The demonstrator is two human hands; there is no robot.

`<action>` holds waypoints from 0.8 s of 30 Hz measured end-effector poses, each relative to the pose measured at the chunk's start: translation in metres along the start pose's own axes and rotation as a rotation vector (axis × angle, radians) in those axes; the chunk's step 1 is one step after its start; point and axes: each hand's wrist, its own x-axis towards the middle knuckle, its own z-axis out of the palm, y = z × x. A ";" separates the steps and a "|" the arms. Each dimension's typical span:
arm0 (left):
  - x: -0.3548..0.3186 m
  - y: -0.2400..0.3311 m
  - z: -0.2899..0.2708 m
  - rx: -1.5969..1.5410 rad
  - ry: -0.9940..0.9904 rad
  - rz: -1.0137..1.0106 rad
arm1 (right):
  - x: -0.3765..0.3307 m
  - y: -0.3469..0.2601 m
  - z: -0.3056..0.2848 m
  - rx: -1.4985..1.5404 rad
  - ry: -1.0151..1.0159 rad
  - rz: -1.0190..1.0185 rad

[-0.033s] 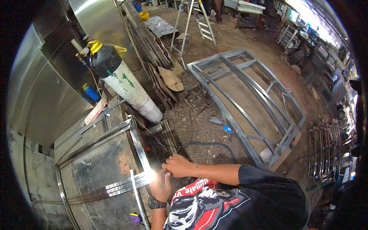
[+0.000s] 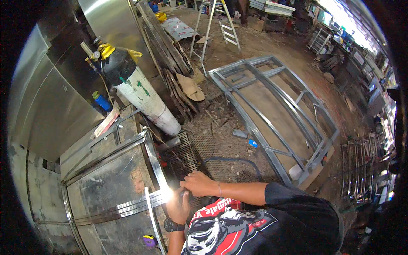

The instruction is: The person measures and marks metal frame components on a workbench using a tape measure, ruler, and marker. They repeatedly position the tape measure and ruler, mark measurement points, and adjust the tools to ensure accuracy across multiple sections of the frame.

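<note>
The fingers of the right hand [image 2: 197, 183] are seen curled inward close to the left hand [image 2: 178, 209]; whether they are clamped on the small dark item [image 2: 182, 190] between the hands cannot be told. The left hand is held just below the right, its thumb raised; the state of its other fingers cannot be determined, as they are partly lost in glare. A thin bracelet [image 2: 219, 188] is worn on the right wrist, a dark watch [image 2: 174, 225] on the left.

An intense white light [image 2: 169, 194] is noted just left of the hands, at the near side of a shiny metal frame [image 2: 155, 163], where a cross rail [image 2: 134, 208] is met by the frame's edge. The joint itself is hidden by the brightness. The frame is laid on a dark, scuffed work surface [image 2: 114, 176]. The rail is crossed by a narrow pale strip [image 2: 151, 216], beside which a purple and yellow tape measure [image 2: 149, 241] is placed.

Beyond the frame, a tilted black and white gas cylinder [image 2: 146, 100] is observed, its top draped with yellow cloth [image 2: 107, 51]. To the right, a larger metal framework [image 2: 278, 112] is laid on the floor; farther off, a stepladder [image 2: 205, 34] is set up.
</note>
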 end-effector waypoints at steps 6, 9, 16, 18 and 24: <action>-0.013 -0.017 -0.013 -0.130 0.056 -0.186 | 0.002 -0.008 0.000 0.019 0.140 -0.106; -0.018 -0.019 -0.020 -0.151 0.002 -0.306 | 0.003 -0.012 -0.004 0.044 0.175 -0.173; -0.029 -0.023 -0.040 0.037 0.019 -0.246 | 0.037 -0.025 -0.014 0.082 0.012 -0.337; -0.034 -0.018 -0.052 0.028 -0.051 -0.316 | 0.049 -0.027 -0.022 0.130 -0.071 -0.413; -0.045 -0.007 -0.046 -0.077 0.063 -0.522 | 0.078 -0.031 -0.038 0.179 -0.254 -0.607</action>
